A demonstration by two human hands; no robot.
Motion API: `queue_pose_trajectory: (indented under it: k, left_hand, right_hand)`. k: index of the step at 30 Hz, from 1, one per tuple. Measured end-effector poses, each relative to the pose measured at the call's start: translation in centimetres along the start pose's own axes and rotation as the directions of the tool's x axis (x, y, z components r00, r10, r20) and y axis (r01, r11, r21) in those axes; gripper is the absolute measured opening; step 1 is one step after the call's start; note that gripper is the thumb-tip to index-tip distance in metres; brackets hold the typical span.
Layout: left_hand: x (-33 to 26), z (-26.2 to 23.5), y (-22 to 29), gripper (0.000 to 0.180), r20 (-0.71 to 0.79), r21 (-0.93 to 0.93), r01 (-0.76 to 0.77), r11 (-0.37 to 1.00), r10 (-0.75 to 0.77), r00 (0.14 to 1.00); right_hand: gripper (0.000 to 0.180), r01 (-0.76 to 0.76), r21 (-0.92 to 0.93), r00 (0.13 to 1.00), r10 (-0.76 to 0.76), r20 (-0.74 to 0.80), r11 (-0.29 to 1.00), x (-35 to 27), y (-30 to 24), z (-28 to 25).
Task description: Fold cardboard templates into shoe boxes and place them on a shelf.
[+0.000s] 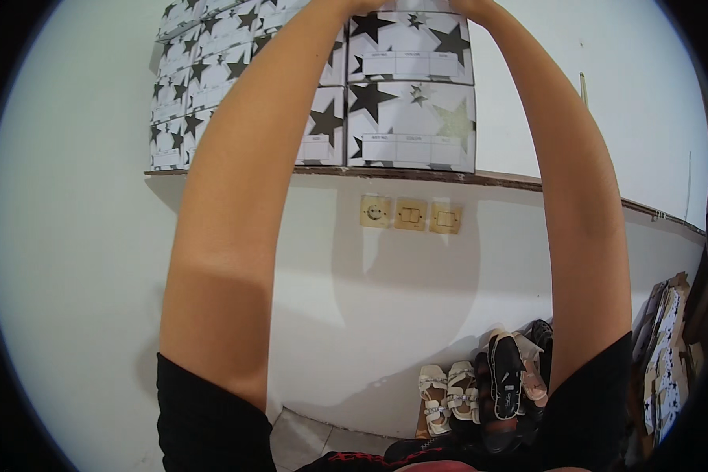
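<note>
Bare arms (pixel 232 236) in black fabric sleeves (pixel 212 417) extend up; L hand (pixel 366 5) & R hand (pixel 473 8) at top edge, fingers cropped, so can't tell how open or what's held. Just below them: stacked white cardboard boxes w/ dark stars (pixel 411 114) on a thin brown wall shelf (pixel 511 181).

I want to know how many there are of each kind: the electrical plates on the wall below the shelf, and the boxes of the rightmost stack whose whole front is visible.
Star-patterned boxes: 2
Power socket: 1
Rocker switch plates: 2
Total: 5
</note>
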State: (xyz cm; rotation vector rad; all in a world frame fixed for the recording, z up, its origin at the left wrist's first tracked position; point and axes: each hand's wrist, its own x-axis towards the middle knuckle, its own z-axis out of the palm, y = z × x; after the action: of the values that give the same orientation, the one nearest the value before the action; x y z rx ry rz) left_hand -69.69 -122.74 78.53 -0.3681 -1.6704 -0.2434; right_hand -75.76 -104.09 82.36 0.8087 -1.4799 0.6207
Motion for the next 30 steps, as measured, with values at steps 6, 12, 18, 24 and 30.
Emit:
queue_pose_trajectory:
  k: [6,12,18,24,30]
  left_hand:
    - [0.2,0.3,4.0,0.056,-0.316,0.140,-0.081,0.987,0.122,0.941]
    - [-2.2,3.7,19.2,0.044,-0.240,-0.178,-0.137,0.974,0.092,0.966]
    - [-3.7,1.9,38.8,0.062,0.416,-0.474,-0.332,0.816,0.540,0.732]
    - [-8.8,-2.8,56.8,0.062,0.066,-0.945,-0.248,0.211,0.870,0.488]
    - [-18.4,-1.1,75.1,0.048,-0.261,-0.952,0.048,-0.303,0.882,0.392]
  right_hand:
    - [0.063,0.026,-0.439,0.997,0.010,0.078,0.898,-5.6,-5.9,-4.8]
    - [0.059,0.093,-0.764,0.929,0.221,0.298,0.638,-11.3,-3.2,-18.5]
    - [0.050,0.232,-0.918,0.614,0.683,0.394,0.321,-20.1,-4.5,-38.5]
    - [0.054,0.180,-0.975,0.379,0.906,0.190,0.129,-30.2,-11.2,-57.1]
    - [0.061,-0.014,-0.985,0.162,0.972,-0.169,-0.169,-40.3,-14.0,-72.0]
